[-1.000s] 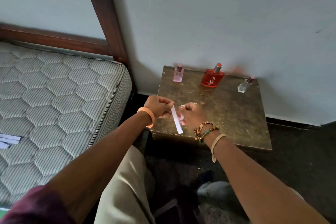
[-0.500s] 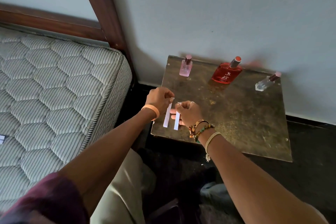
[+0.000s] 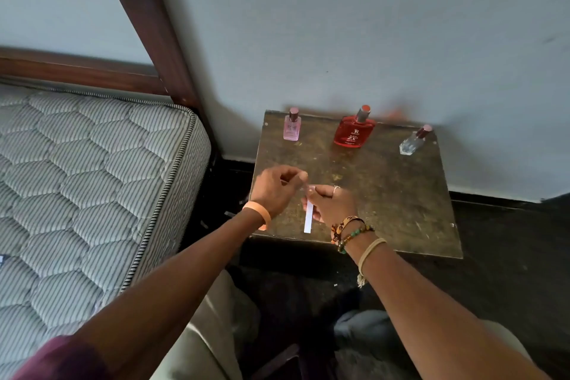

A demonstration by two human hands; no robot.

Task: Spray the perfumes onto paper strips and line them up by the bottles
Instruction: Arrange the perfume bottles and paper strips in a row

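- Hands close in again: half a second back each one dangles its own strip, side by side, and now only one narrow white paper strip [image 3: 308, 219] shows plainly between them.
- Head view swings too, so the dark wooden bed frame [image 3: 148, 25] and the quilted grey striped mattress [image 3: 92, 179] fill more of the left side.
- Right hand [image 3: 334, 205] has the strip: its grip pinches the upper end, and the rest hangs straight down over the near left part of the worn brown bench [image 3: 385, 194].
- Whether the lower end touches the bench, I cannot tell.
- Left hand [image 3: 276, 191] sits just beside it, thumb and forefinger pressed together at the strip's top; there is blur at the tips, so I cannot tell whether that grip holds paper.
- Along the back edge by the wall stand the small pink glass perfume bottle [image 3: 291, 129], the squat red glass perfume bottle [image 3: 354, 134] and the clear faceted glass perfume bottle [image 3: 411, 142], well apart from the hands, with no strips lying by them yet.
- My read on handling: the strip looks feather-light and just stiff enough to hang straight, so it should crease easily and could shift in a draught.
- Best hold, I judge, is a light pinch at one end, leaving the far end free for spraying.
- As for the bottles, glass is hard, smooth and breakable; taking one round the body should be safest.
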